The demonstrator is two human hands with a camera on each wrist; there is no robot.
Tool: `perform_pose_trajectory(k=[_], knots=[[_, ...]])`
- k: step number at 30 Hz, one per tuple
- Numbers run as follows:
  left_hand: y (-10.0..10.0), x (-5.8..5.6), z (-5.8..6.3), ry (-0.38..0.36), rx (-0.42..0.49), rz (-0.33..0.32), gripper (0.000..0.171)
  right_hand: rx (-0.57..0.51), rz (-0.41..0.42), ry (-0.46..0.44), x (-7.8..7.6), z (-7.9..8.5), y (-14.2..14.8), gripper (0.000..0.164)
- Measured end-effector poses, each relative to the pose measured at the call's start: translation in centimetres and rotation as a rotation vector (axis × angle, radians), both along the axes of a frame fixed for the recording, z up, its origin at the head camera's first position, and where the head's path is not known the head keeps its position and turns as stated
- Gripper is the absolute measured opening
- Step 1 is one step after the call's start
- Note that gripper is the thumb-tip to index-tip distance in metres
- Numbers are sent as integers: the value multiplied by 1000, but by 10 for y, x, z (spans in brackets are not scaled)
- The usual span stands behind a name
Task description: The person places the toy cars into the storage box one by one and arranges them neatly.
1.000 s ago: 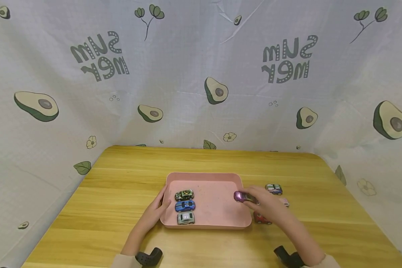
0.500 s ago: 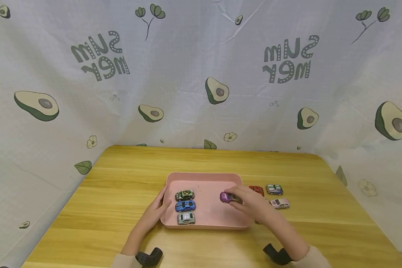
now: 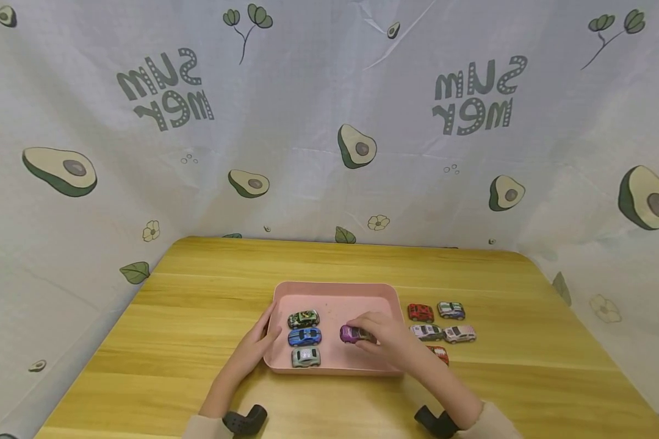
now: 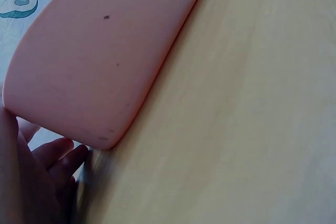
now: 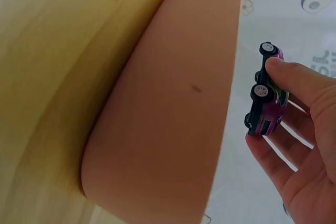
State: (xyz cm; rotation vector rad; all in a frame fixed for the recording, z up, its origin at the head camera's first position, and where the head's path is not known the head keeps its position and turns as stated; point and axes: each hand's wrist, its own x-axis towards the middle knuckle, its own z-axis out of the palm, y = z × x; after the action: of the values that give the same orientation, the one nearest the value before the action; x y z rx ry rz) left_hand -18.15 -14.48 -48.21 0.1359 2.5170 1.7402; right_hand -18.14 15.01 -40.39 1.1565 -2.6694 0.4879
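A purple toy car (image 3: 354, 334) is pinched between the thumb and fingers of my right hand (image 3: 387, 341), over the middle of the pink tray (image 3: 335, 371). In the right wrist view the purple toy car (image 5: 270, 98) is off the tray floor, its wheels and dark underside showing. My left hand (image 3: 254, 341) grips the tray's left wall, thumb over the rim and fingers outside. Beside that hand, inside the tray, three toy cars stand in a column: a dark patterned car (image 3: 303, 319), a blue car (image 3: 304, 336) and a silver-grey car (image 3: 306, 357).
Right of the tray, several toy cars stand on the wooden table (image 3: 500, 366): a red car (image 3: 420, 313), a white-green car (image 3: 451, 310), a white-dark car (image 3: 426, 332), a pale pink car (image 3: 460, 333) and another red car (image 3: 439, 353), partly behind my right forearm. A printed curtain (image 3: 307, 91) hangs behind.
My right hand has carried the purple toy car leftward, from the tray's right rim to above its middle. The cars on the right came into view. My left hand has stayed put.
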Motion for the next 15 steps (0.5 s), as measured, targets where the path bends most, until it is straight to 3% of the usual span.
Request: perform_pose_trajectory(k=[5, 15], knots=[[0, 0, 0, -2, 8, -2, 61, -24, 43, 69, 1, -9, -7, 33], [0, 0, 0, 2, 3, -8, 61, -18, -56, -161, 6, -27, -18, 32]])
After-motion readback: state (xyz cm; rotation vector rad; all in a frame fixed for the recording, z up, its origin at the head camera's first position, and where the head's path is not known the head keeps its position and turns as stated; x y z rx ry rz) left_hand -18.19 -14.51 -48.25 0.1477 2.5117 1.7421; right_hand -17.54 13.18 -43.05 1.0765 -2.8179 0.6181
